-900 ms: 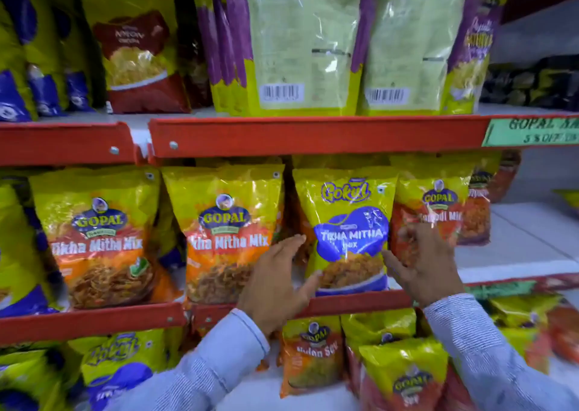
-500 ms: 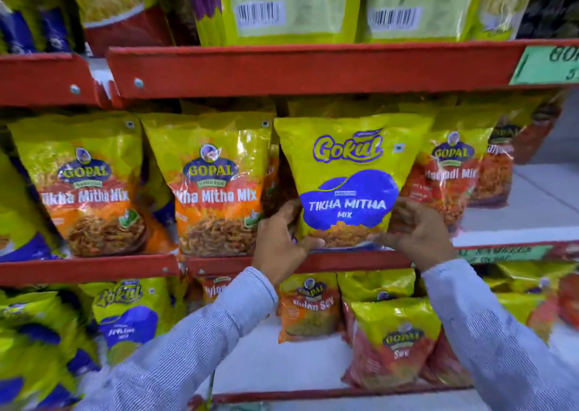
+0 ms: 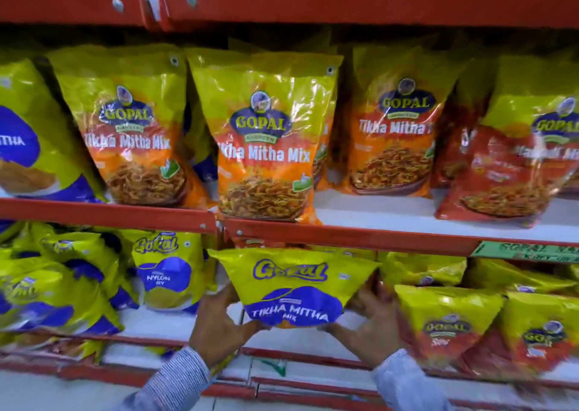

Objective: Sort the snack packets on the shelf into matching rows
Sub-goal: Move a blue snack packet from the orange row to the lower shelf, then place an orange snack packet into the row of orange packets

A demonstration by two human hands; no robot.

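Observation:
A yellow and blue Gokul Tikha Mitha Mix packet (image 3: pixel 293 288) is held by its two lower corners, in front of the lower shelf. My left hand (image 3: pixel 219 326) grips its left corner and my right hand (image 3: pixel 369 326) grips its right corner. On the middle shelf (image 3: pixel 360 233) stand three orange Gopal Tikha Mitha Mix packets: one at the left (image 3: pixel 131 129), one in the middle (image 3: pixel 266 141) and one to the right (image 3: pixel 394 132). A gap of bare shelf lies between the last two.
A red Gopal packet (image 3: pixel 513 172) stands at the far right of the middle shelf, a Gokul packet (image 3: pixel 25 141) at its far left. Below, Gokul Nylon Sev packets (image 3: pixel 166 273) fill the left side and Gopal Sev packets (image 3: pixel 445 323) the right. A green price label (image 3: pixel 526 251) is on the shelf edge.
Both hands have lifted the Gokul Tikha Mitha Mix packet off the middle shelf and brought it down in front of the lower shelf. An orange Gopal packet now shows where it stood.

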